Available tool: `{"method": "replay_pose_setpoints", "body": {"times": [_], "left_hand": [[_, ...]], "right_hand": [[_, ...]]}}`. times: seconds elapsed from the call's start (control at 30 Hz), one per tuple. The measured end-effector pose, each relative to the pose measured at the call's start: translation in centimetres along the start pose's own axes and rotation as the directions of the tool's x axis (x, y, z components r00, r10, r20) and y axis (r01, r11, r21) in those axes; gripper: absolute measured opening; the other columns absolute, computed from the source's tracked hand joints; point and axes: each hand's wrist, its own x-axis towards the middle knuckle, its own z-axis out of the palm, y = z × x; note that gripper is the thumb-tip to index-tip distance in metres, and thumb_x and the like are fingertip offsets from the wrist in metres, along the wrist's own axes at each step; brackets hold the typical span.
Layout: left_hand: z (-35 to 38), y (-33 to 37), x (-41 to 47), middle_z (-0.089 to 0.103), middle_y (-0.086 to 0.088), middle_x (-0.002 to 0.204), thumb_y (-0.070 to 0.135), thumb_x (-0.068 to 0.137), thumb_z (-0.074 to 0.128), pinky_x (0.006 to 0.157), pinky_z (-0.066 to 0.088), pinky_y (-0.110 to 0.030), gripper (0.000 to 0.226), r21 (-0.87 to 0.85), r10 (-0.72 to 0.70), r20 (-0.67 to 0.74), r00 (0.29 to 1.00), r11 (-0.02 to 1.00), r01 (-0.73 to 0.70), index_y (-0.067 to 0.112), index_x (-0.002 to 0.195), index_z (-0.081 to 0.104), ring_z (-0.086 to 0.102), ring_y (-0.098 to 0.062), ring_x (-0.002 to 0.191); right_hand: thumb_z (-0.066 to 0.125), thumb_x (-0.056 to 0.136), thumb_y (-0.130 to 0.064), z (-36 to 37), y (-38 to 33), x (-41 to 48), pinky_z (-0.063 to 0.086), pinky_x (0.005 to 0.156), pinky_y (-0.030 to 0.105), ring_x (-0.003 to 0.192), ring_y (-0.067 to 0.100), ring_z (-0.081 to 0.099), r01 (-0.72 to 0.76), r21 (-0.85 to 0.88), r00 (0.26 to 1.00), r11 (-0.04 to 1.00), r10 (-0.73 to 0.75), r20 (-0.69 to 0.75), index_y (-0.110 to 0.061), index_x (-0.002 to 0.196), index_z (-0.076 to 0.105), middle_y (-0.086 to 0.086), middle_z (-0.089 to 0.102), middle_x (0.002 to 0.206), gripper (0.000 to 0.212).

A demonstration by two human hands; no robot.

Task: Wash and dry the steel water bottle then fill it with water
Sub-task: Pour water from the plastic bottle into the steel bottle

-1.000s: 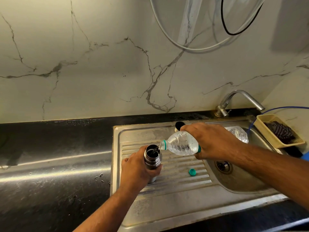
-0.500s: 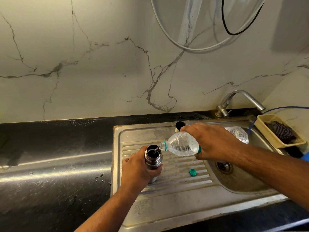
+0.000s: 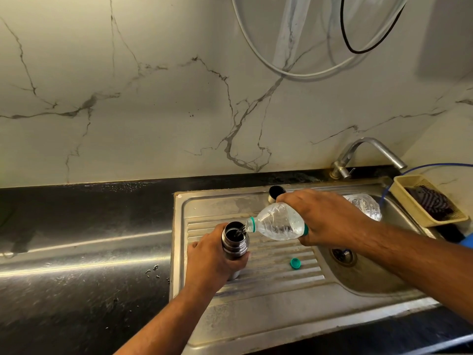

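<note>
green cap (image 3: 294, 264) on drainboard (image 3: 268, 299), possibly lid (image 3: 276, 192) behind

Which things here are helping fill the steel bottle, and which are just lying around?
Part of the job: steel bottle, gripped by the left hand; plastic water bottle, tipped by the right hand.
Just lying about: green cap; tap; yellow basket with dark cloth; crumpled plastic in the sink.

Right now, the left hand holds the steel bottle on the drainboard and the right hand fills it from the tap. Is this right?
Not quite. In the head view the right hand pours from a clear plastic bottle, not the tap; the rest is right.
</note>
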Motion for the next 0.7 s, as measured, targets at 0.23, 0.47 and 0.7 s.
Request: {"method": "replay_pose_setpoints", "body": {"times": [0.23, 0.47, 0.7], "left_hand": [[0.01, -0.06, -0.08, 0.071, 0.018, 0.111, 0.068, 0.066, 0.076, 0.095, 0.053, -0.046, 0.069, -0.01, 0.004, 0.002, 1.0, 1.0, -0.004, 0.049, 0.124, 0.044, 0.066, -0.009, 0.1], [0.08, -0.01, 0.01, 0.07, 0.019, 0.113, 0.066, 0.067, 0.08, 0.095, 0.053, -0.047, 0.071, -0.006, -0.003, -0.001, 1.0, 1.0, 0.003, 0.049, 0.125, 0.043, 0.066, -0.008, 0.101], [0.17, -0.11, 0.05, 0.071, 0.018, 0.113, 0.067, 0.066, 0.079, 0.095, 0.053, -0.047, 0.073, -0.001, -0.009, -0.001, 1.0, 1.0, 0.009, 0.049, 0.126, 0.043, 0.067, -0.01, 0.103]], "right_hand": [[0.079, 0.081, -0.05, -0.11, -0.03, -0.13, 0.047, 0.105, 0.034, 0.134, 0.013, 0.045, 0.001, -0.001, 1.0, 1.0, -0.001, 0.004, -0.033, 0.154, 0.025, -0.007, 0.046, 0.15, 0.093], [0.078, 0.081, -0.051, -0.33, 0.0, -0.09, 0.045, 0.107, 0.033, 0.136, 0.012, 0.043, 0.003, -0.008, 1.0, 1.0, -0.003, 0.018, -0.033, 0.155, 0.023, -0.008, 0.044, 0.152, 0.094], [0.08, 0.08, -0.05, -0.28, 0.25, 0.0, 0.046, 0.108, 0.035, 0.137, 0.013, 0.043, 0.004, -0.01, 1.0, 1.0, -0.004, 0.013, -0.033, 0.155, 0.025, -0.007, 0.044, 0.152, 0.095]]}}
